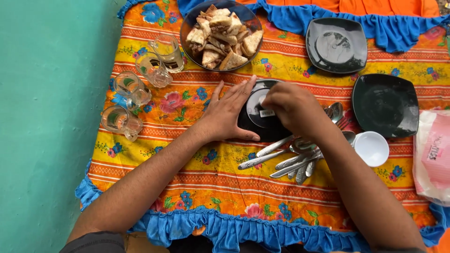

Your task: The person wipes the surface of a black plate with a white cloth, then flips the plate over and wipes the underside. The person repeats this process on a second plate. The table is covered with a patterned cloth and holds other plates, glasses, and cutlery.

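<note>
L hand [229, 115] flat on upturned black plate [258, 122]; R hand [293, 107] maybe pinching its sticker [267, 113]; bowl [190, 21] holds bread.

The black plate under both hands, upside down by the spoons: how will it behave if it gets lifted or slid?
The black plate looks glossy and rigid, so probably slick to grip and breakable if dropped. Upside down on the cloth, it should slide flat, not roll. The left hand lies flat on its edge; the right hand picks at a white sticker.

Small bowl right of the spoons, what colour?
White; the small bowl shows clearly in the head view.
</note>
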